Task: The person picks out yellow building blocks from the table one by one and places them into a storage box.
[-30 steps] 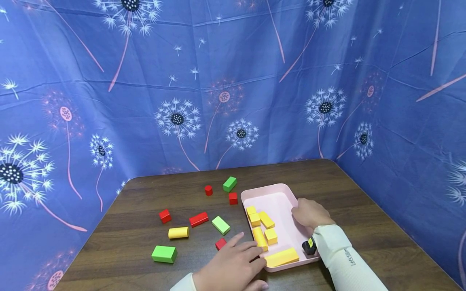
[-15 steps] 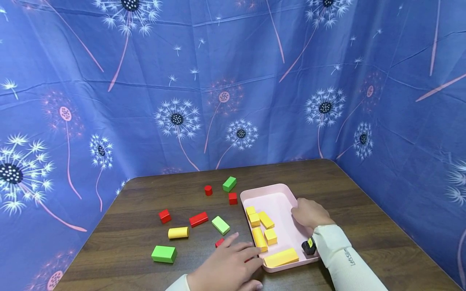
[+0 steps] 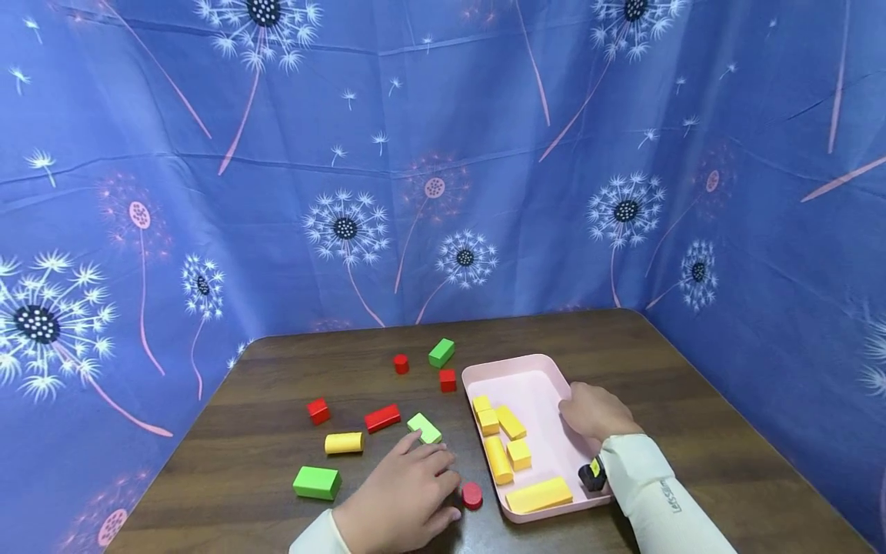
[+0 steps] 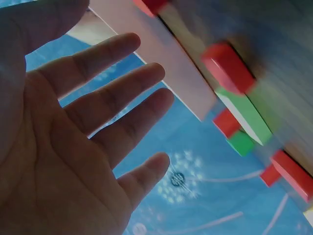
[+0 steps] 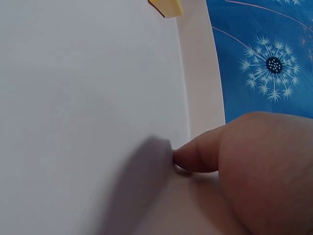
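My left hand hovers over the table, left of the pink tray. Its fingers are spread and hold nothing; the bare palm shows in the left wrist view. Just right of its thumb lies a round red block. A light green block sits beyond the fingertips, partly covered by them. My right hand grips the tray's right wall, its thumb pressed against the inner side. Several yellow blocks lie inside the tray along its left and near sides.
Left of the tray are a red bar, a yellow cylinder, a green block and a red cube. Farther back stand a small red cylinder, another green block and a red cube.
My left hand has moved left, away from the tray's near left corner. The round red block is now uncovered, while a red block near the fingertips has become hidden. My right hand keeps its grip.
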`<state>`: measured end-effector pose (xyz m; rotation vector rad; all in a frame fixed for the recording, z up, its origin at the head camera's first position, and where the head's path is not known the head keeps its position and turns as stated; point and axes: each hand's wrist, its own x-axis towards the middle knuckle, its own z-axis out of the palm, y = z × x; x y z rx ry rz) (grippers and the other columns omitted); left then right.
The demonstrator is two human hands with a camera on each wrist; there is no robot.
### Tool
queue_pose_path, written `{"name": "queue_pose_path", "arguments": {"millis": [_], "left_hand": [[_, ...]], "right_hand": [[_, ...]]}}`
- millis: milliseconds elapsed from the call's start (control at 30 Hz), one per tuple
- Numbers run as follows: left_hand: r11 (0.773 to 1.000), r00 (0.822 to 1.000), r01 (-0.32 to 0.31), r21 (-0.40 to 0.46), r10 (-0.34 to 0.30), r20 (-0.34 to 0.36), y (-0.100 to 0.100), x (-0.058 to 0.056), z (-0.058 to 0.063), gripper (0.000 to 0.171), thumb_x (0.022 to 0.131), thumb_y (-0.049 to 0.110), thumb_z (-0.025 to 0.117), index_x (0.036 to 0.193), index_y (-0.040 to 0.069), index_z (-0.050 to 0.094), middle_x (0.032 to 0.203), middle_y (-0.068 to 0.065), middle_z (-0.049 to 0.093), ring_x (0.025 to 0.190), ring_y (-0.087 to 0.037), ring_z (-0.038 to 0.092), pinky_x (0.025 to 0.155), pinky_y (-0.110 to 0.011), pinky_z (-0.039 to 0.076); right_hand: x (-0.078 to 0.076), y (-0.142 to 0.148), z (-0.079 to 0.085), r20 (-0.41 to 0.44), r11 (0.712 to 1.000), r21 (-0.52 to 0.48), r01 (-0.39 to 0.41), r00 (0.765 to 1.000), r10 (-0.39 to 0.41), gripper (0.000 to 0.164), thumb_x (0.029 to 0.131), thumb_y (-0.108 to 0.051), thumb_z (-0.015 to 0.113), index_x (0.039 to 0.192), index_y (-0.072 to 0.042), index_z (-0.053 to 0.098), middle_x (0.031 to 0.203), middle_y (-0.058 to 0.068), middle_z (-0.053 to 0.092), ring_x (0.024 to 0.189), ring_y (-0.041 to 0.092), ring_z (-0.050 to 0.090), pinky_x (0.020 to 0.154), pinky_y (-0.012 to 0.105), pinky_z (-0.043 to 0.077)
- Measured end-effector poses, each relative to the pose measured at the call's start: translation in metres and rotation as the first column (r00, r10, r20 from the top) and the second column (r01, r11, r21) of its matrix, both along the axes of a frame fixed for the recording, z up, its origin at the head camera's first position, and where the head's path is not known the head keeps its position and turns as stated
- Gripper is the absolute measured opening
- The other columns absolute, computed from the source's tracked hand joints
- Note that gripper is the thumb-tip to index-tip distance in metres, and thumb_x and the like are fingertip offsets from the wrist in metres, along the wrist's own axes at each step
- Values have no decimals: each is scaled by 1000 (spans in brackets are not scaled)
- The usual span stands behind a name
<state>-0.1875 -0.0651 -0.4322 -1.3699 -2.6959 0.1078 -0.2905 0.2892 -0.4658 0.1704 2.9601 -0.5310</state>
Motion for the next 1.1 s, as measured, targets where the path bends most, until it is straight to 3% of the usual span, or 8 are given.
{"name": "queue_pose_path", "arguments": {"millis": [200, 367, 733, 967, 1100], "left_hand": [[992, 991, -107, 71, 113, -76, -19, -5, -3, 48, 92, 46, 73, 133, 22, 66, 128, 5, 68, 123, -16, 64, 110, -57, 44], [975, 971, -139, 173, 169, -170, -38, -8, -8, 41, 88, 39, 77, 122, 18, 69, 120, 4, 69, 117, -17, 65, 105, -55, 48], [943, 939, -231, 239, 280, -199, -71, -21, -18, 44, 83, 36, 82, 119, 13, 71, 121, -3, 69, 118, -26, 66, 103, -54, 50], [930, 934, -265, 255, 314, -172, -78, -23, -17, 37, 83, 34, 82, 112, 13, 70, 113, -1, 69, 112, -27, 68, 101, -57, 51], [928, 930, -258, 267, 314, -191, -81, -25, -18, 35, 82, 33, 82, 108, 13, 70, 110, -1, 69, 108, -26, 69, 98, -54, 52]], "right_hand": [[-1, 3, -4, -20, 1000, 6, -7, 1000, 7, 50, 98, -26, 49, 135, 7, 57, 128, 28, 66, 104, 42, 67, 89, 68, 50], [-1, 3, -5, -17, 1000, -4, 2, 1000, -2, 51, 98, -25, 49, 136, 7, 57, 130, 30, 64, 104, 41, 66, 89, 68, 50], [0, 2, -5, -26, 1000, -14, -3, 1000, 3, 50, 97, -24, 49, 135, 8, 57, 129, 29, 65, 103, 40, 67, 90, 67, 51], [1, 2, -4, -28, 1000, -13, 0, 1000, 0, 50, 97, -25, 49, 135, 7, 57, 128, 28, 65, 103, 40, 67, 90, 66, 50], [2, 2, -2, -35, 1000, -3, -7, 999, 7, 50, 97, -26, 49, 134, 7, 58, 128, 28, 66, 103, 40, 67, 89, 67, 51]]}}
